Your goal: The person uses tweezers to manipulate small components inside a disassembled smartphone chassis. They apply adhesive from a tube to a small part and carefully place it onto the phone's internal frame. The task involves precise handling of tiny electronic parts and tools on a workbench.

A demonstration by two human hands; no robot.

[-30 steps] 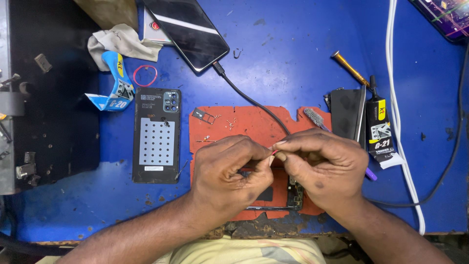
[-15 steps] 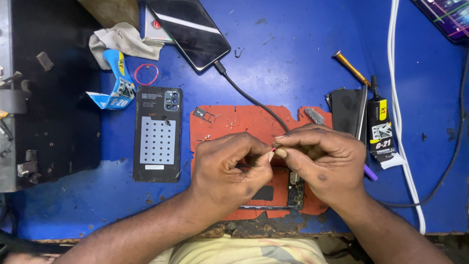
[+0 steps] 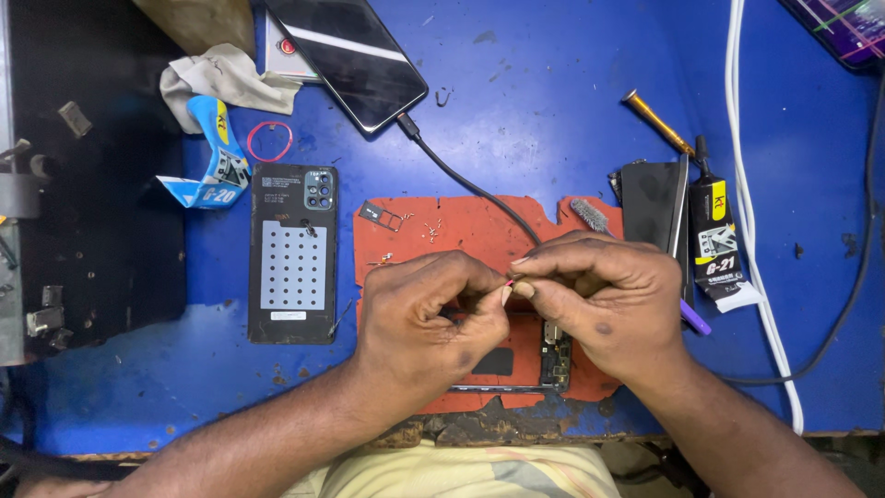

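Little has moved since a second ago: both my hands have stayed over the orange mat, fingertips still meeting, the left one drawn a touch tighter toward the right. Item held: a tiny part with a pinkish end [image 3: 508,284], pinched at the meeting point of my left hand [image 3: 429,323] and right hand [image 3: 604,309]; too small to identify further. Both hands are curled, thumbs and forefingers pressed together on that part, so the fine work reads as ongoing, not finished. Beneath them: an opened phone body [image 3: 551,355], its circuit board partly showing, lying on the orange mat [image 3: 470,226], mostly hidden by my hands. On the mat's upper part: a small card tray [image 3: 385,216] and scattered tiny screws [image 3: 430,231]. Left of the mat: a dark phone back cover [image 3: 293,254] with camera cluster, inner side up. Beyond it: a red rubber ring [image 3: 270,141], a blue packet [image 3: 214,157], a crumpled cloth [image 3: 217,78]. Top: a black phone [image 3: 346,51] on a charging cable [image 3: 470,184]. Right: a small brush [image 3: 590,215], a black flat part [image 3: 650,207], a glue tube [image 3: 714,235], a gold-handled screwdriver [image 3: 656,122], a white cable [image 3: 751,212]. All rests on the blue desk [image 3: 553,101].
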